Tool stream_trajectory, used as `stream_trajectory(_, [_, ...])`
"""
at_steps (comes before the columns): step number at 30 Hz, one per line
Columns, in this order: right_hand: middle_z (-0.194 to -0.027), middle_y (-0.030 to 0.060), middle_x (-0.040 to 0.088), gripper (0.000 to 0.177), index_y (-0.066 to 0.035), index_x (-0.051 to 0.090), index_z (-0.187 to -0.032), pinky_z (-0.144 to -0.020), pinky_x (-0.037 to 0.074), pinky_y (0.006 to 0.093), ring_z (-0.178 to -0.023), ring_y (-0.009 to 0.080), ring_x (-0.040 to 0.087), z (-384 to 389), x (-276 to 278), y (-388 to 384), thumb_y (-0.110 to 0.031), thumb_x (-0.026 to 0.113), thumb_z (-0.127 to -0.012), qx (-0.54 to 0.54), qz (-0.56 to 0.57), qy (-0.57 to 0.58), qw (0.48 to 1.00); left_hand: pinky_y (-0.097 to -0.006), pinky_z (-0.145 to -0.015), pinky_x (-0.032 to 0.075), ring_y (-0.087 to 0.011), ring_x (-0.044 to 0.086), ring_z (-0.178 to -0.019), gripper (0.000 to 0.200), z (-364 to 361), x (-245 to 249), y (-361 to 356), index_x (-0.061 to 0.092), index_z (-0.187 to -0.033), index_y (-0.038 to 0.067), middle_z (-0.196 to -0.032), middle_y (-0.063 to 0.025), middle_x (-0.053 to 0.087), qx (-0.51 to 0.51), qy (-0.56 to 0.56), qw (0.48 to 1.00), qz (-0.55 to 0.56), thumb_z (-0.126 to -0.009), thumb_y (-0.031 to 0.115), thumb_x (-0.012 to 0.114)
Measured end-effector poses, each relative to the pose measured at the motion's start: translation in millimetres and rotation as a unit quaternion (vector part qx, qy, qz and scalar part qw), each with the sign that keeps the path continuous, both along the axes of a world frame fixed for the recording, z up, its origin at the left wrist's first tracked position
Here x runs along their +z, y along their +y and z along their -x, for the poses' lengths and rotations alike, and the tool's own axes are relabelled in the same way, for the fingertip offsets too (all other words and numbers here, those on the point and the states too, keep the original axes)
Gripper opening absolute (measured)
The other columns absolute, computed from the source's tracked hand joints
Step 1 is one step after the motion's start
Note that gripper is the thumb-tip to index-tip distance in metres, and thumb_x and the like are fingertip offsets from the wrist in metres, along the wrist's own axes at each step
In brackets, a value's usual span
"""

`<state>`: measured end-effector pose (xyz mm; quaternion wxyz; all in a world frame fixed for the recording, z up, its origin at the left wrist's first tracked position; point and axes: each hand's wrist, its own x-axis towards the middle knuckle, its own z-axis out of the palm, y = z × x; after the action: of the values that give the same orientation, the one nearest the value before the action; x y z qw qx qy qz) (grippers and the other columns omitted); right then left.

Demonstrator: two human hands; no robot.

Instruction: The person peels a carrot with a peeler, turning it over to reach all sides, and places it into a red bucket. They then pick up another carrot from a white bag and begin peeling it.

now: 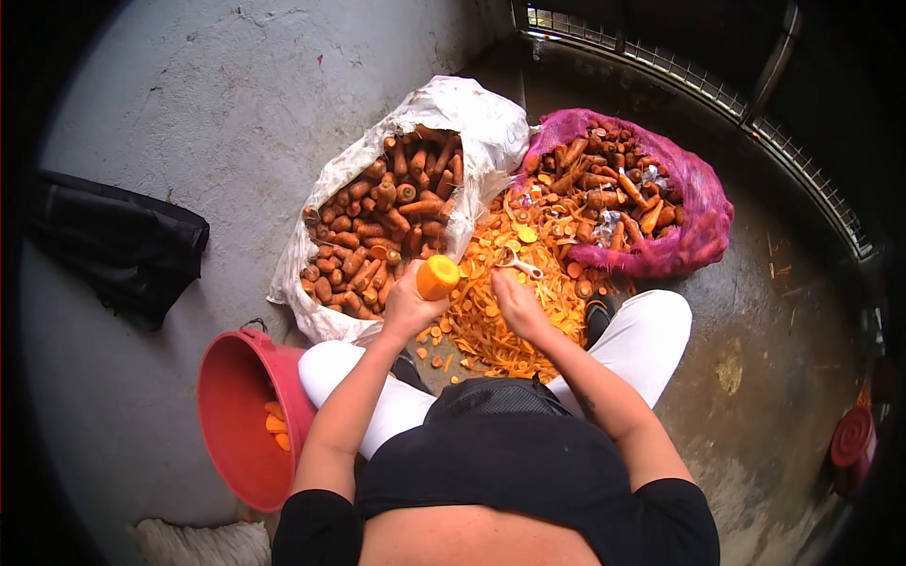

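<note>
My left hand is closed around a thick peeled carrot, its cut end facing up. To the right, my right hand grips a white-handled peeler, held a short way from the carrot. Beneath both hands lies a heap of orange peelings and cut carrot ends. An open white sack full of unpeeled carrots stands beyond my left hand. Past my right hand, a pink mesh sack holds more carrots, some cut or broken, with bits of silvery wrapping among them.
A red bucket tilts at my left, with a few peeled carrots inside. Black cloth or a bag lies against the grey wall at left. A whitish sack is at lower left, a red round object at far right.
</note>
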<state>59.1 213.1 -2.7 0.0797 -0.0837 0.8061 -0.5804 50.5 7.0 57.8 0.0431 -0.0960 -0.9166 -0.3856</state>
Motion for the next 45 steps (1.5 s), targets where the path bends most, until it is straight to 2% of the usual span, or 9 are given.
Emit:
stream_trajectory(3, [-0.072, 0.0213, 0.055, 0.034, -0.004, 0.046, -0.095, -0.062, 0.043, 0.0463, -0.072, 0.0419, 0.057, -25.6, 20.0, -12.1, -0.036, 0.036, -0.1, 0.038, 0.002, 0.077, 0.996, -0.0388, -0.072, 0.051, -0.0318, 0.066, -0.085, 0.041, 2.7, 2.8, 3.4, 0.054, -0.1, 0.009, -0.088, -0.0119, 0.066, 0.018, 0.03, 0.999, -0.001, -0.066, 0.017, 0.075])
stream_trajectory(18, [-0.066, 0.0199, 0.059, 0.03, -0.007, 0.046, -0.092, -0.054, 0.045, 0.049, -0.064, 0.04, 0.059, -21.0, 22.6, -12.4, -0.036, 0.043, -0.098, 0.018, -0.071, 0.211, 0.975, -0.0363, -0.069, 0.052, -0.0312, 0.067, -0.082, 0.044, -5.1, -3.2, 17.8, 0.054, -0.1, 0.008, -0.086, -0.0122, 0.066, 0.0, 0.089, 0.995, -0.054, -0.063, 0.01, 0.077])
stream_trajectory(24, [-0.067, 0.0209, 0.057, 0.026, -0.006, 0.046, -0.093, -0.055, 0.044, 0.0495, -0.067, 0.0413, 0.059, -16.2, 11.2, -11.3, -0.031, 0.043, -0.098, 0.047, -0.092, 0.165, 0.981, -0.0355, -0.07, 0.052, -0.0302, 0.067, -0.081, 0.042, -9.0, -9.4, 13.6, 0.056, -0.1, 0.008, -0.085, -0.0121, 0.067, 0.001, 0.067, 0.996, -0.064, -0.062, 0.009, 0.075])
stream_trajectory(30, [-0.075, 0.022, 0.06, 0.033, -0.006, 0.045, -0.094, -0.061, 0.045, 0.0505, -0.073, 0.0421, 0.059, -17.4, 17.8, -10.5, -0.037, 0.038, -0.099, 0.092, -0.129, 0.123, 0.98, -0.0349, -0.071, 0.052, -0.0284, 0.068, -0.08, 0.042, -15.4, -1.6, 8.0, 0.057, -0.1, 0.007, -0.085, -0.0116, 0.067, 0.006, 0.033, 0.997, -0.064, -0.062, 0.01, 0.076])
stream_trajectory(33, [-0.081, 0.0227, 0.062, 0.041, -0.004, 0.047, -0.097, -0.069, 0.046, 0.0508, -0.079, 0.0424, 0.06, 16.1, -17.1, -8.6, -0.042, 0.032, -0.1, 0.047, -0.142, -0.051, 0.987, -0.0341, -0.072, 0.052, -0.0251, 0.068, -0.078, 0.045, -23.3, 5.5, 10.5, 0.058, -0.103, 0.008, -0.084, -0.0105, 0.067, -0.043, 0.029, 0.996, -0.073, -0.062, 0.011, 0.076])
stream_trajectory(34, [-0.087, 0.0252, 0.062, 0.046, -0.004, 0.048, -0.1, -0.074, 0.045, 0.0519, -0.085, 0.0432, 0.059, 26.2, -44.0, -0.6, -0.046, 0.029, -0.099, 0.026, -0.154, -0.061, 0.986, -0.0307, -0.075, 0.051, -0.0187, 0.066, -0.08, 0.046, -28.9, 12.7, 11.9, 0.058, -0.105, 0.006, -0.086, -0.0075, 0.067, -0.063, -0.014, 0.995, -0.069, -0.062, 0.01, 0.076])
stream_trajectory(39, [-0.096, 0.0288, 0.061, 0.053, -0.002, 0.05, -0.108, -0.081, 0.043, 0.0509, -0.094, 0.0438, 0.058, 30.9, -70.4, 14.9, -0.049, 0.026, -0.099, -0.02, -0.078, -0.046, 0.996, -0.026, -0.075, 0.048, -0.0116, 0.058, -0.084, 0.049, -18.8, 11.0, -3.8, 0.054, -0.108, 0.004, -0.095, -0.0035, 0.06, -0.048, -0.173, 0.943, -0.28, -0.063, 0.007, 0.074])
stream_trajectory(42, [-0.087, 0.0264, 0.061, 0.052, -0.002, 0.05, -0.1, -0.078, 0.045, 0.05, -0.087, 0.0443, 0.058, 18.8, -54.6, 18.4, -0.049, 0.027, -0.099, -0.024, -0.082, -0.019, 0.996, -0.0251, -0.071, 0.047, -0.0118, 0.057, -0.081, 0.05, -15.6, -2.1, -22.2, 0.053, -0.11, 0.005, -0.089, -0.0025, 0.058, -0.066, -0.321, 0.877, -0.352, -0.062, 0.006, 0.071])
stream_trajectory(45, [-0.079, 0.0225, 0.061, 0.049, -0.004, 0.049, -0.093, -0.07, 0.046, 0.0498, -0.077, 0.0428, 0.06, -0.8, -8.3, 14.3, -0.048, 0.03, -0.099, 0.013, -0.066, 0.019, 0.998, -0.0246, -0.065, 0.046, -0.0137, 0.057, -0.078, 0.048, -12.9, -11.9, -11.7, 0.055, -0.103, 0.003, -0.085, -0.0036, 0.057, -0.098, -0.294, 0.852, -0.422, -0.058, 0.01, 0.07])
